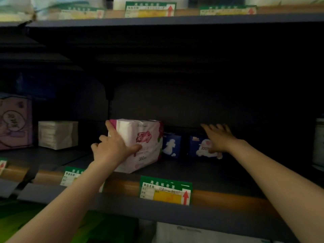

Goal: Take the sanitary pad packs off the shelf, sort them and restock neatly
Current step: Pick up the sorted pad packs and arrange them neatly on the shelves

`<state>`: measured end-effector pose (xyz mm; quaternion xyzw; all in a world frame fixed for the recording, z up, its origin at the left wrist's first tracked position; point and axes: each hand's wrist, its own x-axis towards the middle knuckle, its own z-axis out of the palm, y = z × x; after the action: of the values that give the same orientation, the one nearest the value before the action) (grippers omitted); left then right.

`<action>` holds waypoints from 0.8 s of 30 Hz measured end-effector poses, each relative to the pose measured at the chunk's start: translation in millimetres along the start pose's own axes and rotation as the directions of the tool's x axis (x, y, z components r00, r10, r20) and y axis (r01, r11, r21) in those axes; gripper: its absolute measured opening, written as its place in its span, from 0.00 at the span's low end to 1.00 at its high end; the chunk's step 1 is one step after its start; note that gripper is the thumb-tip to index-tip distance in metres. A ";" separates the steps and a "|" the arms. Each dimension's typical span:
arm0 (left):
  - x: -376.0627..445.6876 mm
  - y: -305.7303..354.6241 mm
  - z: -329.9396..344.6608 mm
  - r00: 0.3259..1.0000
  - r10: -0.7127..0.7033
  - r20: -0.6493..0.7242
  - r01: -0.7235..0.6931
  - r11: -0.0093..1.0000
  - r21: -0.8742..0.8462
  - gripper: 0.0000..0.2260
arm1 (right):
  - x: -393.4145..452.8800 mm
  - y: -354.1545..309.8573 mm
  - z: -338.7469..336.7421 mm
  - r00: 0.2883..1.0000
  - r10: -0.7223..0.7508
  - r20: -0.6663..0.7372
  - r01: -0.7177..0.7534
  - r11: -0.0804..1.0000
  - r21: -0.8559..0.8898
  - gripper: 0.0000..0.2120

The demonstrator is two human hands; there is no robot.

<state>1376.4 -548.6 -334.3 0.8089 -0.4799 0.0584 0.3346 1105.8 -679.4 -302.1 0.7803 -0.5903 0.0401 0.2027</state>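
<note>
The pink-and-white pack (140, 144) stands on the shelf (201, 174), a little left of centre, turned so one corner points out toward the front lip. The left hand (112, 149) is on it: fingers hooked over its left face and top corner, thumb pressed to the printed front, so it grips the pack from the near-left side. The pack's long side runs slantwise back into the shelf, toward the right.

Just to its right, and set further back, sit two small blue packs (171, 146) and (201, 149), with a dark gap between them. The right hand (217, 139) is spread open over the right-hand one, fingers reaching past its top toward the back wall; whether it actually touches, I cannot tell in this gloom. So each hand has its own pack nearest.

There is plenty of bare shelf in front of the blue packs and to the right, and good headroom above. The raised front lip with its price tag (165, 190) is the one edge to clear when drawing anything out. A white pack (57, 135) stands well apart on the left.
</note>
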 end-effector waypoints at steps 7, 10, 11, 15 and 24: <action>4.6 2.9 -3.8 0.998 -0.003 0.058 0.002 1.000 0.016 0.57 | 6.8 -14.5 -0.9 0.999 -0.019 -0.038 0.018 1.000 -0.025 0.48; 4.1 1.3 -1.8 0.998 -0.003 0.056 0.002 1.000 0.006 0.56 | 3.0 -20.8 0.7 0.999 0.010 0.038 -0.010 1.000 -0.002 0.54; 3.5 1.4 -1.4 0.999 0.002 0.053 -0.002 1.000 0.007 0.56 | 0.8 -20.6 2.6 0.993 0.009 0.121 -0.012 1.000 0.028 0.55; -0.2 2.0 -3.4 0.999 -0.008 0.050 0.007 1.000 0.023 0.56 | -14.9 -20.7 -5.6 0.991 -0.068 0.112 0.066 0.998 0.018 0.42; -7.7 7.6 -16.9 0.997 -0.039 0.070 0.046 0.994 -0.097 0.53 | -91.8 -57.0 -70.7 0.886 -0.121 -0.448 0.244 0.943 0.227 0.30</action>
<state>1369.9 -535.3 -320.9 0.8029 -0.4760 0.0000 0.3589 1144.2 -558.0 -280.5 0.8254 -0.4430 0.2728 0.2191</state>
